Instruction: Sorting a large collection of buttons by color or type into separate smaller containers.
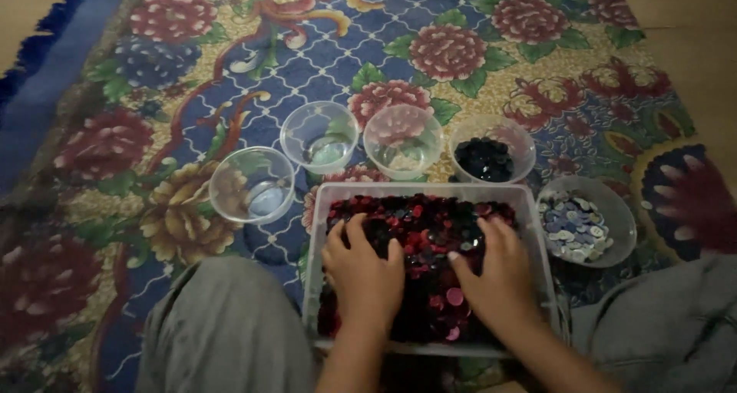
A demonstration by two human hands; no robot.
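A clear rectangular plastic tub [530, 232] sits on the rug between my knees, filled with small round discs in red, pink and dark colours [426, 224]. My left hand [365, 270] lies palm down on the discs at the tub's left side, fingers spread. On the right side my right hand [499, 274] rests flat on the discs in the same way. Neither hand visibly grips anything.
Five clear bowls arc behind the tub: three look empty [252, 184] [318, 137] [402, 141], one holds dark discs [491, 151], one holds pale bluish discs [587, 220]. A flowered rug [461, 47] covers the floor. My grey-trousered knees [223, 324] flank the tub.
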